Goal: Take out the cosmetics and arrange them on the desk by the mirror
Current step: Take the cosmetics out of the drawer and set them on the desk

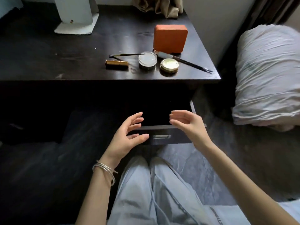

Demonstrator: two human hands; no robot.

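Cosmetics lie on the dark desk (65, 62) near its right front corner: an orange square case (170, 38), a clear-lidded round jar (147, 60), a gold round tin (168, 65), a gold lipstick tube (116, 63), a thin dark pencil (126, 55) and a long brush (186, 61). Below the desk a dark drawer (162, 135) stands pulled out, its inside too dark to see. My left hand (128, 135) and my right hand (186, 124) hover over the drawer's front edge, fingers spread, holding nothing.
The white base of a mirror stand (76, 23) sits at the desk's back left. Beige cloth (159, 5) hangs at the back. A bed with a white pillow (267, 75) lies to the right. My legs in pale trousers (154, 192) are below, on grey floor.
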